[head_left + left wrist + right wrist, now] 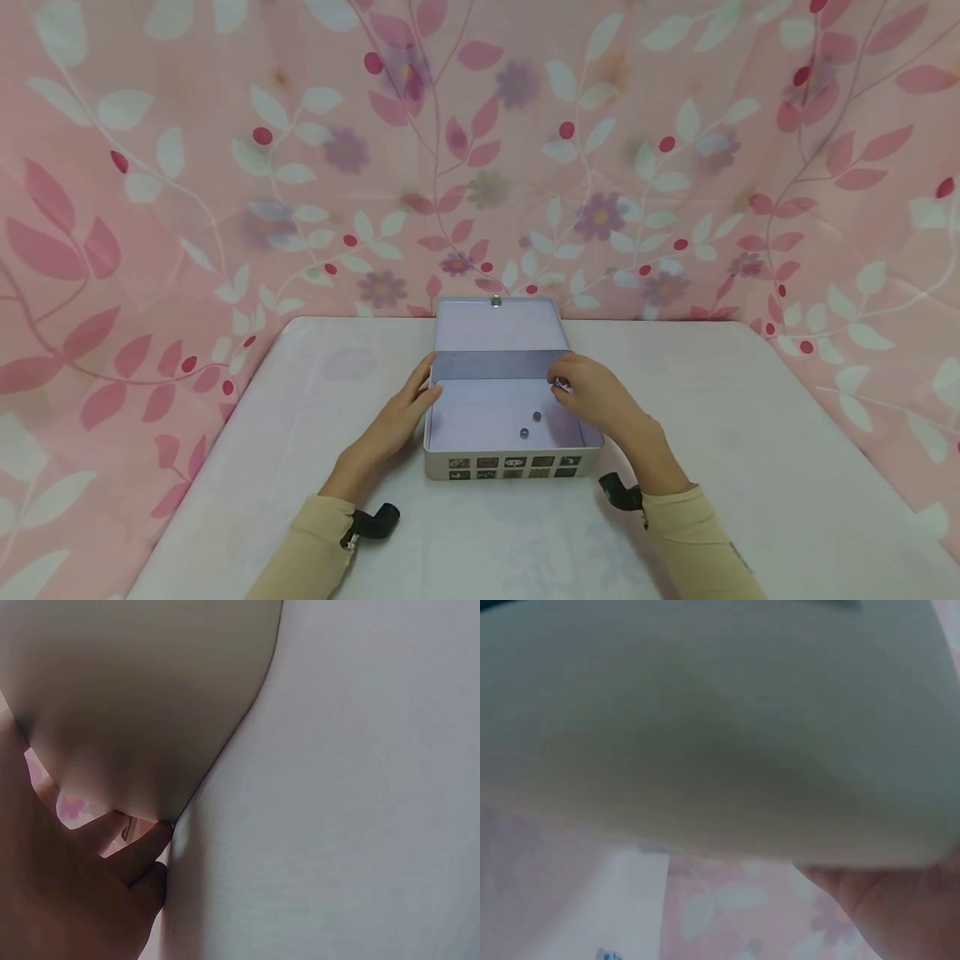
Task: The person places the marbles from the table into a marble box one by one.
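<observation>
from my remote post i see the open tin box (513,465) between both hands, left hand (399,421) gripping its left wall, two beads (524,433) inside nearer the curled right hand (600,398), contents unclear to me.

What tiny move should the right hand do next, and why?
Maybe ease the right hand down toward the two little round pieces, because both lie in the open box nearby, and the left hand touches the box's left side. I can't tell whether the right hand holds something.
</observation>
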A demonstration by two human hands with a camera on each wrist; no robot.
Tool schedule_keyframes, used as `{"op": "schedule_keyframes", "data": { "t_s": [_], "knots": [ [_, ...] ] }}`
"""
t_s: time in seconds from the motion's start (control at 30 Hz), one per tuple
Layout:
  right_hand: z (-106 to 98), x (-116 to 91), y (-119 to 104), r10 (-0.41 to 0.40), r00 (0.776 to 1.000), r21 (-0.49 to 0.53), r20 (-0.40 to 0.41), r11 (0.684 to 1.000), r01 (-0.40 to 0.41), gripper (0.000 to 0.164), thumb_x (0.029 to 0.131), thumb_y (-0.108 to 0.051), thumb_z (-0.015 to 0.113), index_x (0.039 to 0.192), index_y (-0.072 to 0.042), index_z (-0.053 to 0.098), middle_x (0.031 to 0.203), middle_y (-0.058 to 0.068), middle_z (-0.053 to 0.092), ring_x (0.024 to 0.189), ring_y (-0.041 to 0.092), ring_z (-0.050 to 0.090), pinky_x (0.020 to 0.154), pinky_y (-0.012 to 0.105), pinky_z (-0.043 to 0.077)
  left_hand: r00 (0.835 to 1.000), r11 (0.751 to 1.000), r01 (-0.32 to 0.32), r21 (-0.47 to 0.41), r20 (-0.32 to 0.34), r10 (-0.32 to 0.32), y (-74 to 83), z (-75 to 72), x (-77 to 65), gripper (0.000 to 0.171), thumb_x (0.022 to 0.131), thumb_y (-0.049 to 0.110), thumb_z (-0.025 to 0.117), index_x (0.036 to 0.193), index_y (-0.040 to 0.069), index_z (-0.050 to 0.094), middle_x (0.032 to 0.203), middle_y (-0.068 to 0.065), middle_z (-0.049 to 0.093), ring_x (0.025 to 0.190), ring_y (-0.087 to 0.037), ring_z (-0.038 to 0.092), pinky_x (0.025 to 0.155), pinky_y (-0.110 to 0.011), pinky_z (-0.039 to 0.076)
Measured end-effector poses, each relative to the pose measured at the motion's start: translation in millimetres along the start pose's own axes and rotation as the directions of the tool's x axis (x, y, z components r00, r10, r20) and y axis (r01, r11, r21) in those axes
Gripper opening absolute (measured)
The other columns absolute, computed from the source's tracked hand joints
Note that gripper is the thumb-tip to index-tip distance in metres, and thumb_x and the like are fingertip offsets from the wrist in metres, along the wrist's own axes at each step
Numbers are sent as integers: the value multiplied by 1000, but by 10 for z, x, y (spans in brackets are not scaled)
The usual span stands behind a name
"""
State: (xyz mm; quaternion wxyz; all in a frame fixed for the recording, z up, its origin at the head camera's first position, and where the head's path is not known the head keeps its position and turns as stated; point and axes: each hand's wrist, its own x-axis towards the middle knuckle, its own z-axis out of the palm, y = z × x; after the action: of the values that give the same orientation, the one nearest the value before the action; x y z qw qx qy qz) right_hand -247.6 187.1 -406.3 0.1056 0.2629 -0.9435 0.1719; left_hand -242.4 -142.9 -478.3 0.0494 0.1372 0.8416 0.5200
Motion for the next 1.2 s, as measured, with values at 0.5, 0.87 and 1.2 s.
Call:
{"op": "schedule_keyframes", "data": {
  "t_s": [0.5, 0.87, 1.2],
  "knots": [
    [344, 37, -258, -40, 977, -8, 209, 999, 43, 5, 89, -10, 72, 91, -14, 74, 87, -5, 68, 79, 9, 60, 76, 31, 54, 1000, 1000, 27, -11, 16, -27, 38, -17, -9, 65, 102, 55, 42, 158, 44, 10, 167, 3, 16, 153, -31, 22, 121, -60, 22],
    [361, 49, -294, 6, 959, -9, 285, 1000, -3, 9, 89, -3, 69, 87, -10, 74, 85, -1, 70, 78, 11, 58, 76, 33, 54, 997, 999, 48, 2, 58, -48, 338, -88, -116, 64, 107, 41, 42, 160, 35, 8, 168, -8, 15, 153, -35, 21, 120, -60, 24],
    [359, 47, -305, 48, 954, 6, 297, 999, -52, 9, 89, -3, 68, 88, -10, 74, 85, -1, 70, 76, 11, 57, 76, 33, 54, 1000, 1000, 20, -7, 2, -20, 3, 6, 10, 64, 103, 54, 43, 158, 45, 11, 167, -1, 19, 153, -32, 24, 119, -63, 23]
  ]
}}
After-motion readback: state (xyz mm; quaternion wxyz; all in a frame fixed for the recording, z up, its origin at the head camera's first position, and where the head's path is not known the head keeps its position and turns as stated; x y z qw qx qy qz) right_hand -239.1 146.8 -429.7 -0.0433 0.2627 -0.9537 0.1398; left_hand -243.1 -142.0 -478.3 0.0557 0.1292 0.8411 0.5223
